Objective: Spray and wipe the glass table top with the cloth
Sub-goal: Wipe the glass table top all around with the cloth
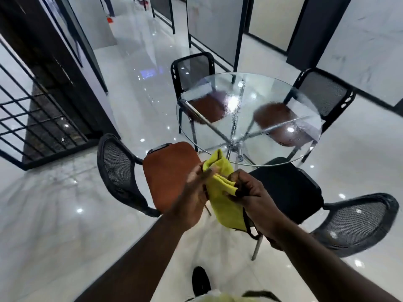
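A yellow cloth (pixel 224 203) hangs between both my hands, in front of me and short of the table. My left hand (pixel 194 192) pinches its upper left part. My right hand (pixel 250 192) grips a folded edge of it. Beyond them stands the round glass table top (pixel 305 110) on chrome legs, with droplets or streaks showing on its surface. No spray bottle is in view.
Several mesh-backed chairs ring the table: one with an orange seat (pixel 172 177) near left, one with a black seat (pixel 290 188) near right, two (pixel 196 70) on the far side. A black metal railing (pixel 32 127) stands at left. The floor is glossy tile.
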`<control>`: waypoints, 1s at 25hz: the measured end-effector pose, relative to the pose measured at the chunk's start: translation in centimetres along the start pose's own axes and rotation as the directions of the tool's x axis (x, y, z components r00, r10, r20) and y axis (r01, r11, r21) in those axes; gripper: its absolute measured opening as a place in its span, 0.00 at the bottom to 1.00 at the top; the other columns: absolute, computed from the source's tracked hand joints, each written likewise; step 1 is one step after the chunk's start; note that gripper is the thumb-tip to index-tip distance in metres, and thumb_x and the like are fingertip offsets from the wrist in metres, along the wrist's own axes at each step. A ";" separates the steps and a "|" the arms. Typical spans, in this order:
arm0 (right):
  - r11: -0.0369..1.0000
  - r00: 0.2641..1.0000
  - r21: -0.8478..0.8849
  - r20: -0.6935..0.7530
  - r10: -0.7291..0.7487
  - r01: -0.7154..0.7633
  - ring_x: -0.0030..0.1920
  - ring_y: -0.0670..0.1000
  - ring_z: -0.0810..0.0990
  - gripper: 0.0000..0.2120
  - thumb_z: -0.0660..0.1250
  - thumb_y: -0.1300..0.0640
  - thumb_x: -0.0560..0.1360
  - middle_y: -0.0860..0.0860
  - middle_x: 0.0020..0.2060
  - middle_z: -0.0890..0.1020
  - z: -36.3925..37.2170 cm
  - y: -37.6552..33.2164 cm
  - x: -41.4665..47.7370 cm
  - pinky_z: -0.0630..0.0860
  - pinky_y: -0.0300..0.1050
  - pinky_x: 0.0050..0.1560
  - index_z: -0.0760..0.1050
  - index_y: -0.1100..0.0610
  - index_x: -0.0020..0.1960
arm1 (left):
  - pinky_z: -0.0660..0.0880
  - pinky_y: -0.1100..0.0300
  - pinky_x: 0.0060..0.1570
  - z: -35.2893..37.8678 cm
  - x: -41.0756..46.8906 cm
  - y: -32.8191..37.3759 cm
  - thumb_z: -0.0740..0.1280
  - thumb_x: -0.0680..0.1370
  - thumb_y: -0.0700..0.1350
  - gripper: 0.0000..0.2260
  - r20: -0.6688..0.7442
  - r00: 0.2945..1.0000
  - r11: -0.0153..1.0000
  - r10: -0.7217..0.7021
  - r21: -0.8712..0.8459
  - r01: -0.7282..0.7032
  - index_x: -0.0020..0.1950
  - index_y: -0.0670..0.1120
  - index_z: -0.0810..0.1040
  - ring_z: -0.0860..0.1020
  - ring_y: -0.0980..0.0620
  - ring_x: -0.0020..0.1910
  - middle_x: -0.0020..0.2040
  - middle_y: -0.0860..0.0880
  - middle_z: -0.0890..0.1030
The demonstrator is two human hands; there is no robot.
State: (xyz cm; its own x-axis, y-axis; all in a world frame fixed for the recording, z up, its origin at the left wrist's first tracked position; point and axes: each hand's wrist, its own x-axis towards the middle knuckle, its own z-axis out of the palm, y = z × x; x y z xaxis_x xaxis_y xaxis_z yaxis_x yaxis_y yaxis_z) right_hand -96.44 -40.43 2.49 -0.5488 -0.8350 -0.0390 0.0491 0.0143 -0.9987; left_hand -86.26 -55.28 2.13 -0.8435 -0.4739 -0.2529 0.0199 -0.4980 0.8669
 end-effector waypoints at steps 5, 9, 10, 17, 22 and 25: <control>0.987 0.984 -0.160 0.177 0.031 -0.002 0.44 0.41 0.77 0.20 0.64 0.81 0.73 0.43 0.41 0.80 -0.5 -1.1 6.7 0.74 0.38 0.48 0.74 0.56 0.46 | 0.81 0.50 0.45 -2.1 7.0 5.0 0.82 0.68 0.46 0.24 -0.052 0.981 0.980 -0.189 0.056 0.191 0.59 0.40 0.79 0.81 0.42 0.44 0.51 0.36 0.80; 0.972 0.979 -0.222 0.202 -0.036 0.082 0.42 0.42 0.73 0.14 0.65 0.72 0.71 0.42 0.40 0.76 -2.1 -1.4 14.0 0.70 0.35 0.42 0.72 0.56 0.49 | 0.81 0.36 0.58 -3.6 15.1 9.2 0.77 0.63 0.36 0.22 -0.209 0.963 0.893 -0.169 0.381 0.239 0.57 0.39 0.83 0.84 0.36 0.51 0.51 0.38 0.85; 0.972 0.987 -0.214 0.146 -0.070 0.101 0.43 0.44 0.73 0.12 0.66 0.70 0.72 0.44 0.40 0.76 -3.0 -0.9 15.9 0.70 0.38 0.42 0.73 0.57 0.51 | 0.80 0.36 0.59 -3.8 16.9 10.2 0.75 0.63 0.35 0.22 -0.214 0.966 0.878 -0.148 0.422 0.228 0.57 0.41 0.83 0.84 0.34 0.54 0.52 0.37 0.85; 0.977 0.995 -0.192 -0.017 -0.102 0.097 0.51 0.53 0.85 0.13 0.79 0.52 0.73 0.50 0.50 0.85 -7.5 2.3 26.8 0.82 0.51 0.51 0.83 0.50 0.56 | 0.76 0.45 0.57 -3.0 24.9 13.9 0.73 0.70 0.44 0.20 0.046 0.949 0.813 -0.312 0.530 0.242 0.62 0.43 0.82 0.81 0.43 0.53 0.55 0.37 0.84; 0.970 0.999 -0.243 -0.035 -0.025 0.016 0.52 0.48 0.82 0.25 0.79 0.41 0.66 0.42 0.56 0.79 -7.7 6.5 30.9 0.82 0.47 0.51 0.75 0.38 0.60 | 0.79 0.42 0.63 -4.4 27.9 11.2 0.79 0.72 0.50 0.21 -0.045 0.937 0.728 -0.345 0.618 0.298 0.60 0.41 0.81 0.84 0.40 0.57 0.56 0.42 0.86; 0.872 0.976 -0.487 0.170 0.138 -0.039 0.64 0.42 0.77 0.37 0.79 0.31 0.64 0.38 0.66 0.76 -8.8 9.1 32.0 0.78 0.50 0.65 0.73 0.39 0.70 | 0.79 0.46 0.62 -6.3 29.1 9.8 0.78 0.74 0.35 0.15 -0.051 0.931 0.692 -0.363 0.654 0.306 0.60 0.42 0.84 0.84 0.39 0.56 0.55 0.39 0.86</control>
State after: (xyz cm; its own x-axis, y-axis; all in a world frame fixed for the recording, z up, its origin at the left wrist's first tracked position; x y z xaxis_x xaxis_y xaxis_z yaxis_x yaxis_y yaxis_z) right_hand -120.91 -62.14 -8.11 -0.3871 -0.9062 -0.1705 -0.3424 0.3129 -0.8859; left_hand -107.19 -78.50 0.54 -0.7645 -0.2978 -0.5717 -0.5951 -0.0145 0.8035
